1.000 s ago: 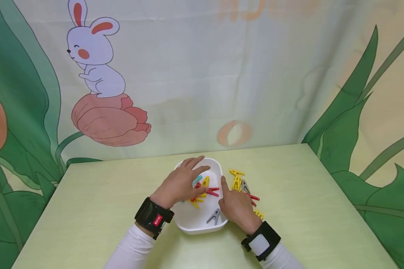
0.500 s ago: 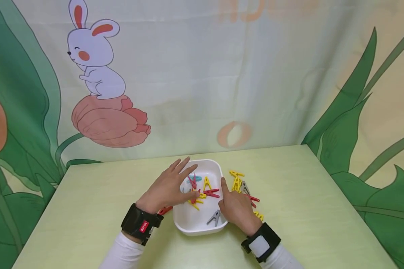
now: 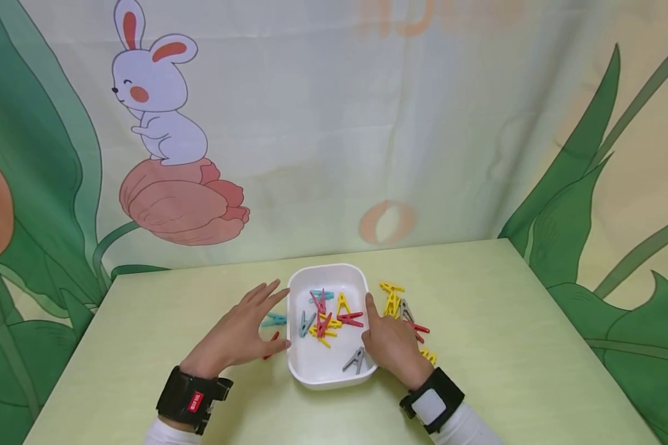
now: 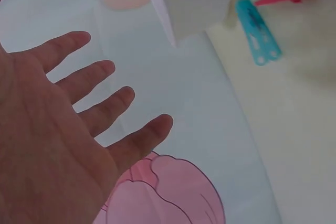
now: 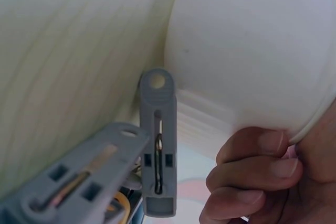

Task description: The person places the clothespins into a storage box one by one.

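Note:
A white plastic tray [image 3: 318,366] holds several clothespins in red, yellow, blue and grey, among them a grey clothespin [image 3: 354,360] near its front right corner. My right hand [image 3: 395,344] grips the tray's right rim, index finger stretched along it; in the right wrist view the other fingers [image 5: 252,174] curl against the outer wall. My left hand [image 3: 236,330] is spread and holds nothing, fingertips at the tray's left side. Beneath it lie a blue clothespin [image 3: 275,319] and a red clothespin [image 3: 271,345], partly hidden in the head view.
Right of the tray, a loose group of yellow clothespins [image 3: 392,304], red clothespins [image 3: 419,327] and a grey clothespin [image 3: 406,310] lies on the pale green table [image 3: 523,346]. Behind the table hangs a curtain [image 3: 312,123] printed with a rabbit and leaves.
My left hand has moved left, from over the tray to beside its left edge, uncovering the clothespins inside. My right hand and the tray have stayed put.

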Available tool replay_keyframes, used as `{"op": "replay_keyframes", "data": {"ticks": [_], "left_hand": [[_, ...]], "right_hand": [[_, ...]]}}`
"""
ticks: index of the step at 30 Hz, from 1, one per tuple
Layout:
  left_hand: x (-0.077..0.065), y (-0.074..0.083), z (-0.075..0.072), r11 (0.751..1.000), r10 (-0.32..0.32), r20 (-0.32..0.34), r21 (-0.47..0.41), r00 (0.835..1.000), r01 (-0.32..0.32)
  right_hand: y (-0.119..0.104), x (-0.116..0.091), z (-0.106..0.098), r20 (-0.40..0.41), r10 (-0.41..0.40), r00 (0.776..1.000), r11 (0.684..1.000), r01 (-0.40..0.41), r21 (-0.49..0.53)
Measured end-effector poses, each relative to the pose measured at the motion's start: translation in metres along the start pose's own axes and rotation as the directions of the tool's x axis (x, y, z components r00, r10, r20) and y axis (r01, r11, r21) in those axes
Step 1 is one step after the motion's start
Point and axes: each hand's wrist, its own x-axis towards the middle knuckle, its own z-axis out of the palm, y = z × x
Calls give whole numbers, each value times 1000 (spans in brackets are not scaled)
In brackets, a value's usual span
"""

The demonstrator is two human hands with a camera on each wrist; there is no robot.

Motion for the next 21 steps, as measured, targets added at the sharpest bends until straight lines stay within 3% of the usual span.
{"op": "replay_keyframes", "data": {"ticks": [8, 15, 21], "left_hand": [[-10, -12, 24, 996, -94, 65, -1, 994, 94], [-19, -13, 33, 993, -101, 78, -52, 992, 105], [-22, -15, 43, 994, -102, 78, -26, 992, 104]], "right_hand": [[0, 0, 2, 6, 6, 1000, 1000, -6, 10], [0, 1, 2, 11, 19, 1000, 999, -19, 25], [-2, 1, 2, 16, 32, 999, 999, -32, 20]]}}
